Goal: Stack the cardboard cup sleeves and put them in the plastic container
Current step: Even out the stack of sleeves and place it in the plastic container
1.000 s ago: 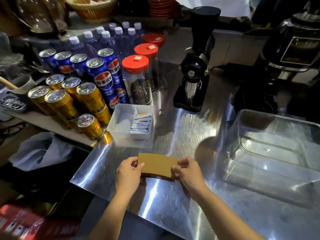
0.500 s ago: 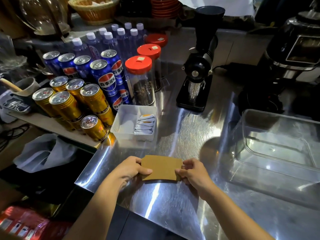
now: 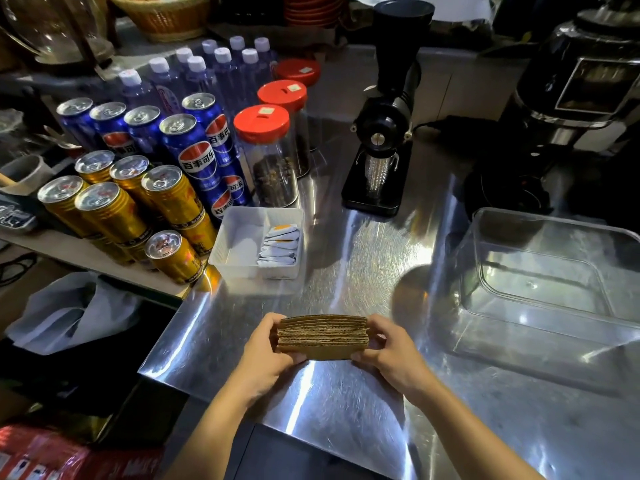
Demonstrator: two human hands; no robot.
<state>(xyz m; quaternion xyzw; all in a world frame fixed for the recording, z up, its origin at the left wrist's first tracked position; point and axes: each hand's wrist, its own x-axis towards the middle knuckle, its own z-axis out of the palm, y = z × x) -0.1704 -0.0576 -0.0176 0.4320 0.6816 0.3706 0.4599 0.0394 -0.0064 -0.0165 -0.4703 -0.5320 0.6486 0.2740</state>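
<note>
A flattened bundle of brown corrugated cardboard cup sleeves (image 3: 322, 337) is held on edge just above the shiny steel worktop (image 3: 346, 403), near its front edge. One end is clenched in the grip of the left hand (image 3: 266, 355), the other in that of the right hand (image 3: 391, 351), apparently so the edges are kept squared. The clear rectangular plastic container (image 3: 554, 327) stands empty at three o'clock, within easy reach for loading.

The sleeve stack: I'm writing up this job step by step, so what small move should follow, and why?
Probably carry the sleeve stack rightward toward the plastic container. Left hand and right hand pinch it at both ends, its edges look aligned, and the container stands open and empty to the right.
</note>
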